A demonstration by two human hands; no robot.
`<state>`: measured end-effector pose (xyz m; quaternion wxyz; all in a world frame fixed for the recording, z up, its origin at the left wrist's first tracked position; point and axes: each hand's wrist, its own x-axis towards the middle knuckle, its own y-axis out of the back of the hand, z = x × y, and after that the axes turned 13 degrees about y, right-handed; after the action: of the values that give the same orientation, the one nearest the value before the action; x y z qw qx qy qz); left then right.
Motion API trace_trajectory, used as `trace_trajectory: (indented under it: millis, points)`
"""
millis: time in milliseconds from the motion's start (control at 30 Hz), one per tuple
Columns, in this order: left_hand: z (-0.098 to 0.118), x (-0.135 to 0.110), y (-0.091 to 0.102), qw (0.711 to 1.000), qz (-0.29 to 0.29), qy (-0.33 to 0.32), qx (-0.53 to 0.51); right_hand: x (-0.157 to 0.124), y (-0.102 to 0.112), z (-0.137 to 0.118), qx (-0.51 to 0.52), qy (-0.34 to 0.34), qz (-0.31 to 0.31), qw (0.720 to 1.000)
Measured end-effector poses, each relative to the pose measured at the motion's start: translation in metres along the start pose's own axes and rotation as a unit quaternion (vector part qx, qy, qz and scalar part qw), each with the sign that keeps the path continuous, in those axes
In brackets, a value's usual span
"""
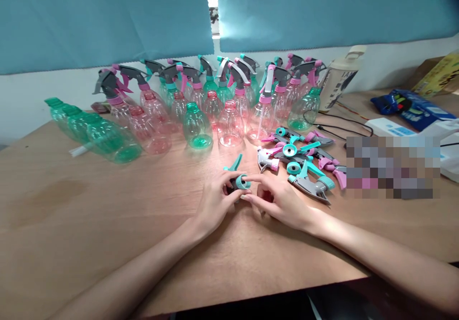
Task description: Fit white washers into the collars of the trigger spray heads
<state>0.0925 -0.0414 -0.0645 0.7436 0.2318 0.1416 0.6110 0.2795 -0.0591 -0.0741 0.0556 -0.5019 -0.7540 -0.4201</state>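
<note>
My left hand (217, 193) is closed around a grey and teal trigger spray head (244, 182), whose round collar opening faces right. The teal trigger sticks up above my fingers. With its index finger and thumb, my right hand (281, 198) pinches the collar from the right; its other fingers are curled under. Just right of my hands lies a pile of loose spray heads (310, 186) in grey, teal and pink. Beyond my hands stand open bottles without heads, among them a green bottle (198, 129) and a pink bottle (230, 126).
Along the wall stand several bottles with spray heads fitted, such as a pink one (263, 119). Green bottles (114, 138) lean together at left. At right are a large beige bottle (340, 79), black cables (349, 119), a blue packet (409, 107) and a blurred patch.
</note>
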Motion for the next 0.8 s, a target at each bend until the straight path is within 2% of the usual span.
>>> trace_trajectory:
  millis: [100,200,333,467,800]
  points:
    - [0.001,-0.002,0.001,1.000,0.000,-0.010,0.002,0.001,0.003,0.001,0.059,-0.055,0.042,0.996]
    - [0.002,-0.005,0.002,1.000,0.008,-0.023,0.012,0.003,0.005,0.000,0.149,-0.115,0.077,0.979]
    - [0.002,-0.006,0.003,0.996,-0.002,-0.075,0.051,0.005,0.007,-0.003,0.254,-0.155,0.036,0.954]
    - [0.000,-0.007,0.002,0.987,-0.015,-0.137,0.078,0.007,0.006,-0.007,0.317,-0.180,0.001,0.931]
    - [0.004,-0.011,-0.003,0.979,0.019,-0.183,0.088,0.005,-0.004,-0.012,0.371,-0.214,0.019,0.903]
